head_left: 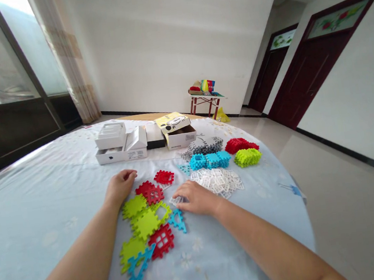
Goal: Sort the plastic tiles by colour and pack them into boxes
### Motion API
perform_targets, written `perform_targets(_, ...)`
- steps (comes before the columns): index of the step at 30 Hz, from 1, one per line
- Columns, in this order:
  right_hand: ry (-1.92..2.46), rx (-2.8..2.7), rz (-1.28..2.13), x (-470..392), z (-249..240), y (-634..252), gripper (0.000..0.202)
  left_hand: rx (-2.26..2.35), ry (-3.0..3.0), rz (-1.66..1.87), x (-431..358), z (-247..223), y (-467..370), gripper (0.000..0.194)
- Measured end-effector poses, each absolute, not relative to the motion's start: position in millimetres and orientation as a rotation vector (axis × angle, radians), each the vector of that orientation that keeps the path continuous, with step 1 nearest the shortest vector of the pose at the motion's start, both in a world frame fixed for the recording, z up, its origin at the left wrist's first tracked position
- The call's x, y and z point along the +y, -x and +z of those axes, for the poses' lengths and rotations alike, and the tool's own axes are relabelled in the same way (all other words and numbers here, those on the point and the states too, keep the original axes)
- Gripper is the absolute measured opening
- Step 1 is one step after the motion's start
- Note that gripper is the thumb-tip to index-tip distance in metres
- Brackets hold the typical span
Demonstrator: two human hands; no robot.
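My left hand (121,184) rests on the cloth left of the red pieces, its fingers curled inward; whatever they may hold is hidden. Beside it lie red notched building tiles (149,192). My right hand (196,197) has its thumb and fingers around a small white lattice piece (176,200) on the table. Between my forearms are green notched tiles (146,223), a red window tile (161,241), a small blue triangle (177,220) and a larger blue triangular piece (139,271). Another red tile (164,177) sits farther forward.
Past my right hand lie a heap of white lattice pieces (217,181) and stacks of blue tiles (210,160), grey tiles (204,145), red tiles (241,144) and green tiles (247,157). White boxes (120,155) and a yellow-lidded box (180,139) stand behind on the round table.
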State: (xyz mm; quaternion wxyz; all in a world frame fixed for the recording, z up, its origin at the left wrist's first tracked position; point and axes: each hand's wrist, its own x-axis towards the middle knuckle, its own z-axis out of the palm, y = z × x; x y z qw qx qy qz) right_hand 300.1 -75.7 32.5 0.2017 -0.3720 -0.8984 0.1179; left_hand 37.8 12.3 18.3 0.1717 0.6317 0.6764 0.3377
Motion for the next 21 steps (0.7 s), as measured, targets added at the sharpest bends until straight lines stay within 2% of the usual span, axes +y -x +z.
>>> perform_targets(5,1.01,-2.475,0.449,-80,35,-292,0.019,1.921,-1.806,0.958,14,15,-36,0.041)
perform_targets(10,1.056,-2.333,0.498,-83,36,-291,0.027,1.898,-1.819,0.97,15,13,-35,0.042)
perform_targets(14,1.128,-2.251,0.43,-81,35,-298,0.014,1.913,-1.813,0.961,13,16,-37,0.041)
perform_targets(21,1.328,-2.112,0.272,-69,60,-344,0.019,1.926,-1.797,0.951,10,20,-39,0.041)
